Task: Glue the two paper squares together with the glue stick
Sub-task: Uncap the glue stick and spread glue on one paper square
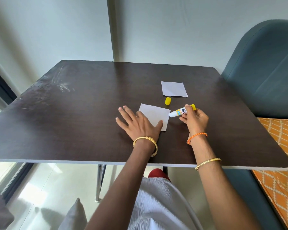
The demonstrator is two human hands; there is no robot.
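We were at the gluing step: the left hand (140,123) lay flat, fingers spread, pinning the near paper square (155,116) on the tabletop (73,113). The right hand (195,121) pinched the uncapped glue stick (181,111), its tip seemingly touching the square's right edge. Next: even strokes, then fetching the far paper square (174,89).

Two white paper squares, one near (154,117) and one far (174,88); one white-and-yellow glue stick (182,111); one yellow plastic cap (168,101).
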